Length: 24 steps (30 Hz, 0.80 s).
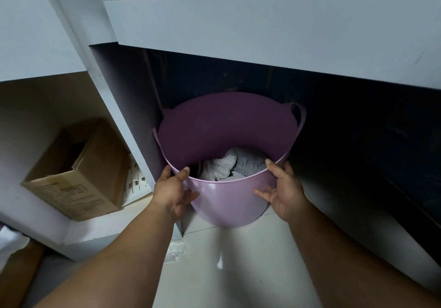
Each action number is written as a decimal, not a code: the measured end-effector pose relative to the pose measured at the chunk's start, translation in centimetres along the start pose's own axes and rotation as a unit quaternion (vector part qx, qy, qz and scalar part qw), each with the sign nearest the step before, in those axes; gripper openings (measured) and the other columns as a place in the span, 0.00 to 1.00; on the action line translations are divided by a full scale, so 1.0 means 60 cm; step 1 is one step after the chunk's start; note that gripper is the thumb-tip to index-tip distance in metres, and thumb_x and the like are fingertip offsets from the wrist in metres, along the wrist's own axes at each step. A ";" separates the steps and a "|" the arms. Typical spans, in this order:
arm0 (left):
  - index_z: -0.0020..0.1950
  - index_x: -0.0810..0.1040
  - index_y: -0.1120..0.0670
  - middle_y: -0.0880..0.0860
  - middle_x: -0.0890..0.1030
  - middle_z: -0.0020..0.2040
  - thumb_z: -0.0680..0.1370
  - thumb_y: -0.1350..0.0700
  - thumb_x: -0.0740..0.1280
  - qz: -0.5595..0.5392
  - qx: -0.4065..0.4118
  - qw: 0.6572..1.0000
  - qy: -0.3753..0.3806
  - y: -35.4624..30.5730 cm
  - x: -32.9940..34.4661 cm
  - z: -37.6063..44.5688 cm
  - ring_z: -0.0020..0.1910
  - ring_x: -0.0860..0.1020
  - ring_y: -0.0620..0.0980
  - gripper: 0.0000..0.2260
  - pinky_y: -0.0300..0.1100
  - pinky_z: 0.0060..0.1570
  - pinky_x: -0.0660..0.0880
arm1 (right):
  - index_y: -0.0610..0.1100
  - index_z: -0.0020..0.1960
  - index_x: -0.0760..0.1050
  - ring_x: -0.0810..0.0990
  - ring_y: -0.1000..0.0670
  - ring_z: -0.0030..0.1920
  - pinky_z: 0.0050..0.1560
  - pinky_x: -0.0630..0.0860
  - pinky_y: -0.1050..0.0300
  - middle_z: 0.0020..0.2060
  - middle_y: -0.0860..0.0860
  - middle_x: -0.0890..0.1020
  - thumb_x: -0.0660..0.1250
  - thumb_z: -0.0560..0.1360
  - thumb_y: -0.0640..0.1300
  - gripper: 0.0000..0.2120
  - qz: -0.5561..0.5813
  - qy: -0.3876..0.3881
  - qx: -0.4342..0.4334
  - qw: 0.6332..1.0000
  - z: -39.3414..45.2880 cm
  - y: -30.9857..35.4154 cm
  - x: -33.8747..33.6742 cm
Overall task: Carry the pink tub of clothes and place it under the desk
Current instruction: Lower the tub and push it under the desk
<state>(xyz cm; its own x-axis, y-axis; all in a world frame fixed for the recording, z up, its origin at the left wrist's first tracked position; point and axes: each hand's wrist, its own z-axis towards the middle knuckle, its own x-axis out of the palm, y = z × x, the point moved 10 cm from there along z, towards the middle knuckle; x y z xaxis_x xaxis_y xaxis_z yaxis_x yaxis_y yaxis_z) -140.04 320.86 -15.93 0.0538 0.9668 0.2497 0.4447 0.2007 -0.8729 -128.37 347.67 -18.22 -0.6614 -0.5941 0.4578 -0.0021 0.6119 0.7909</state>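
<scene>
The pink tub (229, 202) stands on the pale tiled floor, its far half in the dark space beneath the white desk (274, 38). Grey and white clothes (235, 165) lie crumpled at its bottom. A loop handle (301, 114) sticks out at its far right rim. My left hand (175, 191) grips the near left rim, thumb over the edge and fingers on the outer wall. My right hand (284, 188) holds the near right rim the same way. The tub's left side sits close against the desk's white side panel (128, 117).
An open cardboard box (78, 171) sits in a low shelf compartment left of the side panel, with a white perforated piece (137, 176) beside it. A crumpled clear plastic scrap (175, 251) lies on the floor by my left forearm. The under-desk space right of the tub is dark.
</scene>
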 end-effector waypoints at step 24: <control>0.60 0.80 0.47 0.53 0.80 0.69 0.83 0.60 0.67 0.015 0.011 1.000 -0.017 -0.008 -0.002 -0.004 0.65 0.80 0.57 0.10 0.54 0.57 0.82 | 0.55 0.76 0.67 0.75 0.40 0.68 0.58 0.80 0.36 0.70 0.50 0.75 0.73 0.76 0.46 0.31 -0.014 -0.008 -0.008 1.000 0.001 0.001 -0.007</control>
<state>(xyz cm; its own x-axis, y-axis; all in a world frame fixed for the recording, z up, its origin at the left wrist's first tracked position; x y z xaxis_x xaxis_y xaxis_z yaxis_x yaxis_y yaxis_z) -140.04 320.58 -15.44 0.0370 0.9770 0.2099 0.4234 0.1750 -0.8889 -128.15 347.99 -18.42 -0.6730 -0.6024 0.4291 -0.0088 0.5867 0.8098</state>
